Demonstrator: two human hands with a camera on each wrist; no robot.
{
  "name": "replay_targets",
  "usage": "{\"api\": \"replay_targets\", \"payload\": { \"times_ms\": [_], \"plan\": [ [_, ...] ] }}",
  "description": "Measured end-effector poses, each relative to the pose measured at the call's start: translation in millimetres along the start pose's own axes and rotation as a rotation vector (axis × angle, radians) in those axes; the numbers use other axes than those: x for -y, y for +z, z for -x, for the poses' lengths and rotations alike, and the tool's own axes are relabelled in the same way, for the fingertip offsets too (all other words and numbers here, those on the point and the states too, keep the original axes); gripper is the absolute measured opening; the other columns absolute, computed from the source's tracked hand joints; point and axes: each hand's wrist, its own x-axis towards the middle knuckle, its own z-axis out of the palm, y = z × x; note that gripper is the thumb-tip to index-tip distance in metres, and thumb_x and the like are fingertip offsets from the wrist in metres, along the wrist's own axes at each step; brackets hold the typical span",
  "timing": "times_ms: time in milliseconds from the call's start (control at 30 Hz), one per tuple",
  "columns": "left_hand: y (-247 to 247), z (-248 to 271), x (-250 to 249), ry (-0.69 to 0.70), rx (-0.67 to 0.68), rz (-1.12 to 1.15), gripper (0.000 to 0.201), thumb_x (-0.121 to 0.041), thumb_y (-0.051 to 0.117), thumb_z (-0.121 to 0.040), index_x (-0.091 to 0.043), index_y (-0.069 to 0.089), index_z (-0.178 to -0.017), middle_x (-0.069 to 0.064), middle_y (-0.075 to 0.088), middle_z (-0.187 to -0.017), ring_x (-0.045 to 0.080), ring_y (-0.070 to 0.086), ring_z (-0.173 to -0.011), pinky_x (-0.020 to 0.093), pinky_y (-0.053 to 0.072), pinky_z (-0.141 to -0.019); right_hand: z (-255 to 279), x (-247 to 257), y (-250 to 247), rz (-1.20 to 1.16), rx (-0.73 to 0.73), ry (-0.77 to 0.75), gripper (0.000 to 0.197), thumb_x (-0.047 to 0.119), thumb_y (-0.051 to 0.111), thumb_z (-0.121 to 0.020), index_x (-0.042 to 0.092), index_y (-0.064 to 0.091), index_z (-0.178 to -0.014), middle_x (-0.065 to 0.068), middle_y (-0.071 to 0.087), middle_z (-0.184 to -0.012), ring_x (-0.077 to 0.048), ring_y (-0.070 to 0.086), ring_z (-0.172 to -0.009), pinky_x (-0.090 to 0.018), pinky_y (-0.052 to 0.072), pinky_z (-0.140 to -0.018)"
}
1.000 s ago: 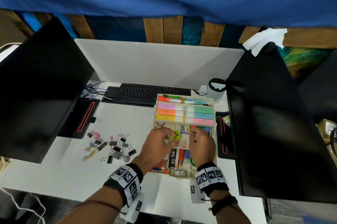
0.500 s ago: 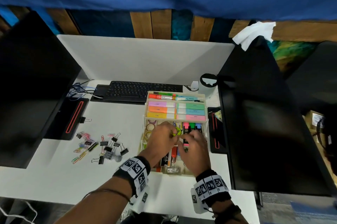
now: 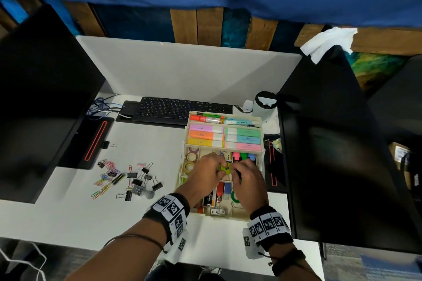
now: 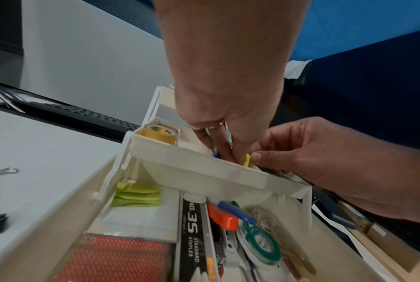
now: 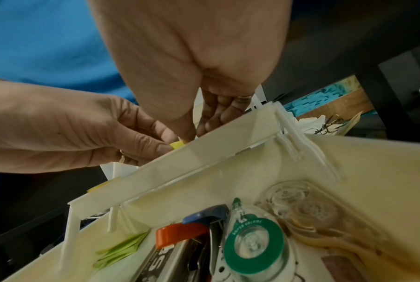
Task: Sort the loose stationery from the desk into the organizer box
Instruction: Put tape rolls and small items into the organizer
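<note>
The cream tiered organizer box (image 3: 229, 217) stands at the desk's middle right. Both my hands are over its middle tray (image 4: 204, 168). My left hand (image 3: 220, 167) and my right hand (image 3: 233, 169) meet fingertip to fingertip and together pinch a small yellow-green item (image 3: 225, 167), just above the tray's compartments. The wrist views show the yellow-green item (image 4: 247, 160) (image 5: 177, 145) between the two thumbs, mostly hidden by fingers and the tray wall (image 5: 228, 137). Loose binder clips and coloured paper clips (image 3: 127, 180) lie on the desk to the left.
A black keyboard (image 3: 173, 110) sits behind the box. Dark monitors stand at left (image 3: 41, 97) and right (image 3: 342, 166), the right one close beside the box. A cup (image 3: 265, 102) is at the back. One binder clip (image 3: 109, 144) lies by the left monitor's base.
My right hand has moved left from the highlighter compartment to meet the left hand, and now both hold the yellow-green item. The head view has shifted slightly.
</note>
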Motion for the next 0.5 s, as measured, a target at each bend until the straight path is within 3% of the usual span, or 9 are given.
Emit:
{"api": "replay_targets", "payload": {
  "times_ms": [100,333,500],
  "plan": [
    [0,1,0,0.012,-0.024,-0.018,0.015,-0.01,0.077,-0.086,-0.019,0.078,-0.097,-0.002,0.072,-0.1,0.013,0.067,-0.087,0.025,0.054,-0.08,-1,-2,1,0.032,0.009,-0.036,0.013,0.012,0.064,-0.096,0.016,0.074,-0.103,0.005,0.056,-0.099,-0.014,0.059,-0.092,-0.036,0.054,-0.078],
    [2,2,4,0.037,-0.049,-0.049,0.021,0.0,0.067,-0.08,-0.018,0.075,-0.087,-0.003,0.066,-0.092,0.015,0.065,-0.078,0.031,0.056,-0.072,-7,0,-1,0.177,0.009,-0.178,0.015,0.015,0.059,-0.098,0.01,0.071,-0.092,-0.001,0.055,-0.092,-0.021,0.056,-0.084,-0.041,0.05,-0.067],
    [3,2,6,-0.008,-0.088,-0.218,0.023,-0.022,0.077,-0.079,-0.028,0.065,-0.098,-0.011,0.067,-0.095,0.015,0.064,-0.087,0.035,0.047,-0.084,-11,5,0,0.272,0.026,-0.185,0.017,0.016,0.053,-0.1,0.015,0.065,-0.088,0.001,0.053,-0.095,-0.021,0.055,-0.085,-0.042,0.049,-0.068]
  ]
}}
